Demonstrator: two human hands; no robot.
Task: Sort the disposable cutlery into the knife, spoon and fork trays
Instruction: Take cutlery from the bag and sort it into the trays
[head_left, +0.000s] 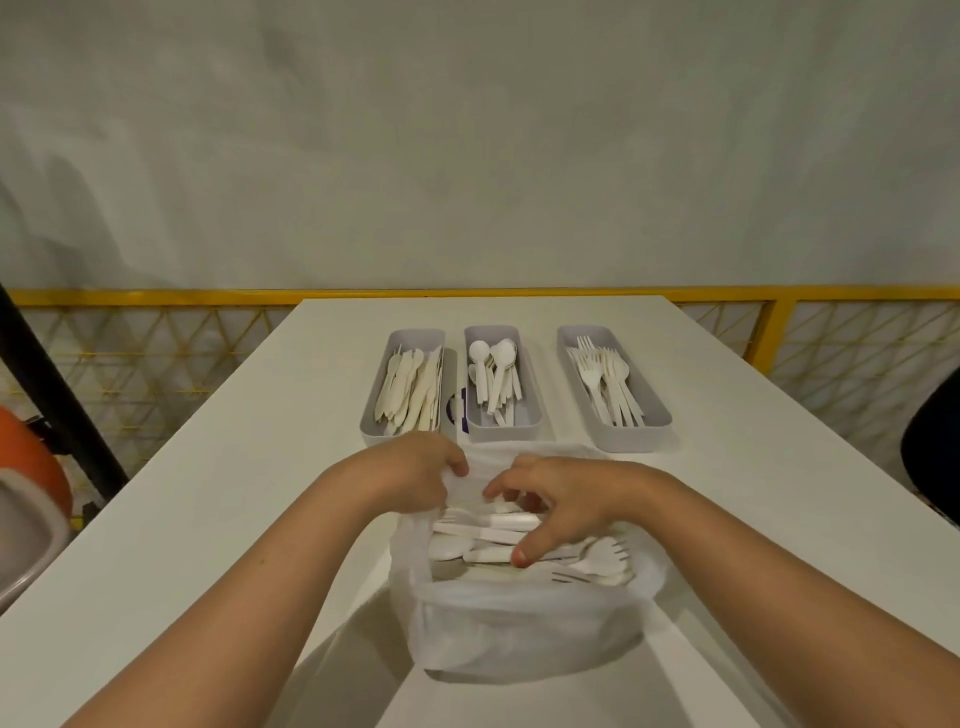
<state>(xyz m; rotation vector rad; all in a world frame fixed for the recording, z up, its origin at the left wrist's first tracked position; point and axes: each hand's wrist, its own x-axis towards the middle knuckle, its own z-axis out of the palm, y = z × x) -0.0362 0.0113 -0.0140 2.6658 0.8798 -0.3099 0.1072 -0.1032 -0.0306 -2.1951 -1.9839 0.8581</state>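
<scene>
Near table edge (208, 519), left hand (415, 475) gripping bag rim (457, 480)

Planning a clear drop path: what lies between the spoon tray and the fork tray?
Only bare table separates the spoon tray and fork tray in the head view.

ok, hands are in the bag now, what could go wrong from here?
1. The cutlery in the plastic bag is a white tangle; the right hand may lift several pieces at once.
2. The left hand pinches only the bag's rim; a tug could slide the bag.
3. The knife tray and spoon tray sit close together: easy misdrop.
</scene>
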